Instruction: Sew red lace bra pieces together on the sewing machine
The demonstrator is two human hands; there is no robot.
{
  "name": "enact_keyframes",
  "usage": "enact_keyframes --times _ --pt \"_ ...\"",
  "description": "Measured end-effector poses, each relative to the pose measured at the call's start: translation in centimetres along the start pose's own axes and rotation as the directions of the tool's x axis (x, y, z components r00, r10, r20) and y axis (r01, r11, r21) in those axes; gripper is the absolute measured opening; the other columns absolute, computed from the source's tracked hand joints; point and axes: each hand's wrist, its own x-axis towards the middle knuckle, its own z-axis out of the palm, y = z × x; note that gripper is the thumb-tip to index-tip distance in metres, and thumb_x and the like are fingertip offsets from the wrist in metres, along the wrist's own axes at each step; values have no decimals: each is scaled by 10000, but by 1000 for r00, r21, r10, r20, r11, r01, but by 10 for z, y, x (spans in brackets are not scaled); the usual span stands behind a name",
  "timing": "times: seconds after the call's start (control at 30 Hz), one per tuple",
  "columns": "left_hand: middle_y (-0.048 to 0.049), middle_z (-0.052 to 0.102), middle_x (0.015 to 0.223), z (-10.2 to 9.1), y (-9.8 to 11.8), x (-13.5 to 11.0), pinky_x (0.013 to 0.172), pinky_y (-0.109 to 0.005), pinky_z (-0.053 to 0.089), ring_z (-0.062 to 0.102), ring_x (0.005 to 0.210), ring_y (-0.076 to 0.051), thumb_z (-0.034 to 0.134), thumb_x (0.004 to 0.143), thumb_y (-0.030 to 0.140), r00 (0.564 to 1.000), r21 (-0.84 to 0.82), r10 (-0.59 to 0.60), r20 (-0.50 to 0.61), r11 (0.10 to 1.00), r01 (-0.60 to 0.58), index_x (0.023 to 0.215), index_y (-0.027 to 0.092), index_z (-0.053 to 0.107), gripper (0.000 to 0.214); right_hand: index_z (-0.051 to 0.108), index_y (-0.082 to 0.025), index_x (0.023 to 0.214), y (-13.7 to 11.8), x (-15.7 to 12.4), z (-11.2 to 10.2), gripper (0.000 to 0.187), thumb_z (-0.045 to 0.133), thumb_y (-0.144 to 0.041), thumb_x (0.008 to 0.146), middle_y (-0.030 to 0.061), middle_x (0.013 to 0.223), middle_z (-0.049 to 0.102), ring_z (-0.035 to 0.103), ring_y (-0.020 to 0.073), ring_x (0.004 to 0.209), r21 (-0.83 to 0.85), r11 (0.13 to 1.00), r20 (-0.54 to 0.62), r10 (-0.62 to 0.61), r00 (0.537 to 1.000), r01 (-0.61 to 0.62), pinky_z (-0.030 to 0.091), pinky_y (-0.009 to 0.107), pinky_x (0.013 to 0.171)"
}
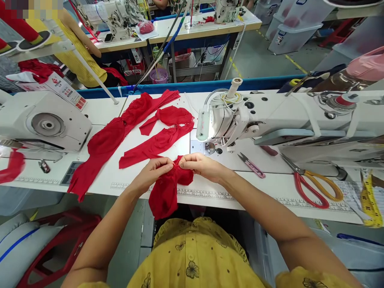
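Note:
Both of my hands pinch the top edge of a red fabric piece, which drapes over the table's front edge. My left hand grips it from the left, thumb and fingers together. Close beside it, my right hand is closed on the same cloth from the right. More red fabric pieces lie on the white table just beyond my hands, and a longer red strip stretches out to their left. The needle area of a white sewing machine stands just behind my right hand.
Small thread snips and large scissors with red and orange handles lie to the right, near a yellow tape measure. Another machine stands at the left. A person in yellow sits beyond the table, and a red stool is below left.

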Motion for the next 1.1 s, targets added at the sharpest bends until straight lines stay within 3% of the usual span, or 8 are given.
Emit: enact_keyframes --times 0.23,0.37,0.47,0.67,0.83,1.1 --pt "13 562 791 4 2 2 676 -243 335 457 726 -114 693 858 497 1000 -20 -29 2 999 29 857 163 676 335 585 -173 690 3 -2 1 308 734 -434 755 -51 670 478 359 95 634 -12 1000 -34 -16 999 16 247 280 614" --pt "17 572 782 11 2 6 623 -237 295 445 692 -104 735 811 506 998 -29 -45 -32 999 44 858 163 683 349 590 -175 684 4 -5 -2 293 734 -420 754 -47 674 487 374 102 653 -50 997 -102 -61 993 56 251 281 625" --pt "25 542 738 19 3 19 607 -239 271 417 661 -97 759 766 507 997 -116 -69 -21 991 66 784 158 647 368 611 -176 706 6 -8 -8 293 723 -441 760 -54 657 465 350 96 628 -42 999 -179 -41 983 34 229 278 601" --pt "35 510 663 29 -3 58 601 -243 259 403 600 -89 780 704 472 986 -216 -111 126 967 136 709 155 595 367 624 -174 749 14 -22 -25 318 745 -468 732 -58 639 475 350 88 591 -4 1000 -369 2 930 -4 232 270 585" --pt "22 544 675 33 -5 72 610 -249 275 431 608 -99 775 699 446 976 -210 -96 193 968 136 762 144 645 335 635 -168 777 18 -32 -32 327 758 -468 734 -33 698 555 439 106 644 29 999 -394 -10 919 23 301 270 628" --pt "32 546 686 35 -2 71 610 -249 290 432 616 -96 771 703 418 976 -212 -85 201 969 128 786 151 657 301 640 -169 770 17 -34 -31 286 737 -438 761 -50 676 503 374 100 630 -13 998 -402 -59 914 58 256 267 605"
